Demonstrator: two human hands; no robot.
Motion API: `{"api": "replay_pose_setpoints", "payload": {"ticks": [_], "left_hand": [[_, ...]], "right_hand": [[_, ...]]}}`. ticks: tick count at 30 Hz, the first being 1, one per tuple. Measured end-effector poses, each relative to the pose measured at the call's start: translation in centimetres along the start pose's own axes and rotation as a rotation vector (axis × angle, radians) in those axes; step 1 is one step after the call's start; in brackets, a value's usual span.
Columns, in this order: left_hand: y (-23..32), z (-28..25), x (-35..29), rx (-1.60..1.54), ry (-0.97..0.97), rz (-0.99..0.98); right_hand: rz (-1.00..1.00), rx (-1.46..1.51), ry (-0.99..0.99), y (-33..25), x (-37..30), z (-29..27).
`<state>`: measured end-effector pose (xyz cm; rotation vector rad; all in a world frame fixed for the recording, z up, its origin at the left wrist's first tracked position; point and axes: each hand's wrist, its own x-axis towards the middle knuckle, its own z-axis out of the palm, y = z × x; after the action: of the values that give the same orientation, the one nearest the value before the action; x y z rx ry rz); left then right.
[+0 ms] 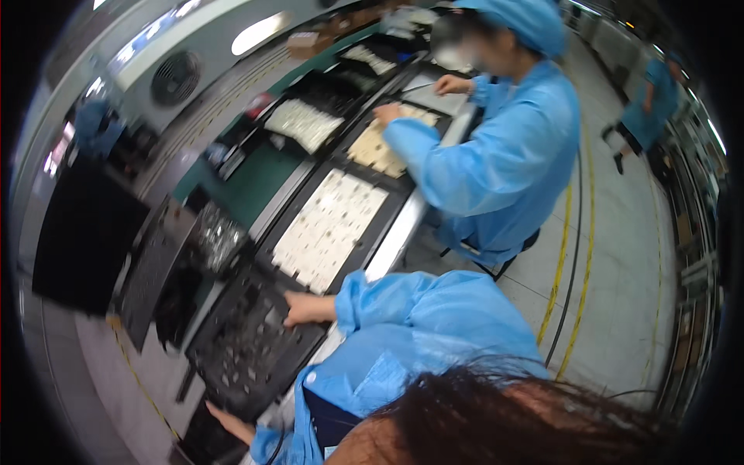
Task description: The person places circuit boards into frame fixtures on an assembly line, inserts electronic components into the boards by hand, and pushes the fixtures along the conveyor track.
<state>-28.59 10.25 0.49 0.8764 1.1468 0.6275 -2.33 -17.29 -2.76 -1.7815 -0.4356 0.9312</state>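
Note:
My right hand (306,308) reaches over the right side of a black tray (271,380). Its fingers are curled down, and whatever may be between them is too small or hidden to make out. Small dark and grey loose pieces (248,341) lie scattered in that tray. Off the tray's near left corner, my left hand (229,422) has its fingers stretched out, with nothing visible in them. Just beyond my right hand lies a white sheet-like panel (329,229) dotted with small dark marks, set in a black frame (380,221).
A co-worker in blue (496,147) sits to the right, hands over a cream panel (380,147). Black trays with pale parts (304,124) line the bench's far side. Clear plastic bags (219,236) and a dark upright panel (155,271) stand left. Another person (655,101) is in the aisle.

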Motion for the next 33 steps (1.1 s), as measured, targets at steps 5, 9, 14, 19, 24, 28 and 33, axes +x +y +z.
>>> {"api": "replay_pose_setpoints", "payload": {"ticks": [5,9,14,19,24,28,33], "left_hand": [[-4.3,0.5,4.6,0.564,-0.011,0.442],[-1.5,0.5,-1.1,0.368,0.239,0.261],[-2.6,-0.3,-1.0,0.38,0.345,0.273],[-2.6,-0.9,-2.4,0.511,0.323,0.226],[-2.8,0.0,-1.2,0.551,0.308,0.323],[-2.5,-1.4,-2.4,0.69,0.352,0.401],[-3.5,3.1,-3.6,0.927,0.21,0.157]], "right_hand": [[0.012,-0.225,0.191,-0.1,-0.9,-2.3],[0.018,0.287,0.028,-2.7,-3.1,-1.4],[0.143,0.332,-0.032,-2.7,-2.0,-0.4],[0.21,0.354,0.009,-1.6,-1.7,-0.4],[0.185,0.366,-0.065,-2.1,0.2,-0.9],[-0.308,-0.447,0.163,-2.2,-0.6,1.3],[-0.766,-0.39,0.302,-5.3,-5.2,-0.2]]}}
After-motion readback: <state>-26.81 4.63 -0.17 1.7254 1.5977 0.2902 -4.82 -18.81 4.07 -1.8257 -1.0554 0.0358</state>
